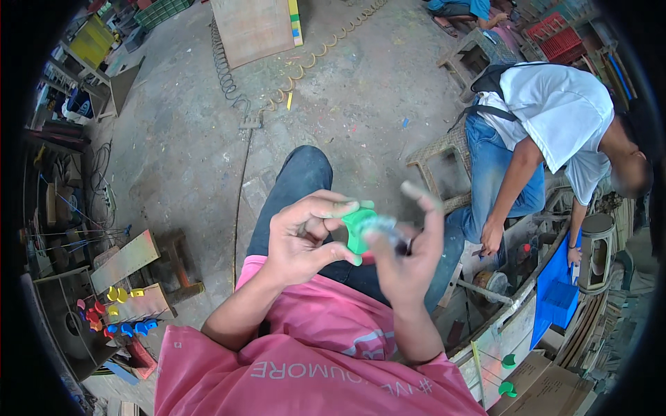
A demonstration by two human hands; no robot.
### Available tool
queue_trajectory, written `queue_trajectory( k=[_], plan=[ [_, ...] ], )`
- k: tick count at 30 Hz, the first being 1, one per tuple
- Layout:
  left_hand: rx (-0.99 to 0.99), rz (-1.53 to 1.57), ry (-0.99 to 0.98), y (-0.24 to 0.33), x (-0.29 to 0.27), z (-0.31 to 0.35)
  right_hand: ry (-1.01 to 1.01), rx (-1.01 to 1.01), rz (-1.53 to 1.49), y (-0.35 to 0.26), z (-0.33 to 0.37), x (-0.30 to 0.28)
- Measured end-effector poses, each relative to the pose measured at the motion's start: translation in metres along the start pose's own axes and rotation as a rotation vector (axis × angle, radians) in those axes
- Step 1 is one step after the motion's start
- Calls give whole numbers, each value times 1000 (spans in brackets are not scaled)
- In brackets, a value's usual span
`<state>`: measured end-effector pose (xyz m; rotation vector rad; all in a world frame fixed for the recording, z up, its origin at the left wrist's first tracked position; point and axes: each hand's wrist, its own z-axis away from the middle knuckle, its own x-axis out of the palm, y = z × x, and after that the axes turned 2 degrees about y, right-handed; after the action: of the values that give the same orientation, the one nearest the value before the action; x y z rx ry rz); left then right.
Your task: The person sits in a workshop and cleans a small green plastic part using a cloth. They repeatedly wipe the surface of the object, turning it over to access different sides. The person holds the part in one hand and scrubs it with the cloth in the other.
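Note:
In front of my lap, my left hand (305, 232) pinches a small bright green block (357, 229) with a curved outline, fingers on its top edge and thumb on its bottom. My right hand (409, 256) is close against the block's right side and smeared by motion. A greyish, blurred thing (383, 225) shows between its thumb and fingers; its kind cannot be made out. The index finger of that hand sticks up, apart from the rest. Similar green pieces (508, 361) sit at the lower right, beside a cardboard box (555, 388).
At the left, yellow (121, 295), red and blue pieces (139, 327) stand in rows near wooden boards (125, 262). A co-worker in a white shirt (555, 104) bends over a blue sheet (544, 319) at right. A coiled hose (281, 90) crosses the floor near a wooden panel (251, 31).

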<state>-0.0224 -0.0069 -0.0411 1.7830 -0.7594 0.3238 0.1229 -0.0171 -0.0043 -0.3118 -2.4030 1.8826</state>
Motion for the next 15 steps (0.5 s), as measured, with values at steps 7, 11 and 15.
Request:
queue_trajectory(
  k=[7, 11, 15],
  plan=[
    [68, -47, 7, -1, -2, -4, -16, -97, 28, 4, 7, 2],
    [61, -46, -10, -2, -4, 0, 51, 55, 11, 1, -5, 1],
    [58, -24, -3, 0, -3, -2, 1, -49, 65, 1, 10, 1]
  ],
)
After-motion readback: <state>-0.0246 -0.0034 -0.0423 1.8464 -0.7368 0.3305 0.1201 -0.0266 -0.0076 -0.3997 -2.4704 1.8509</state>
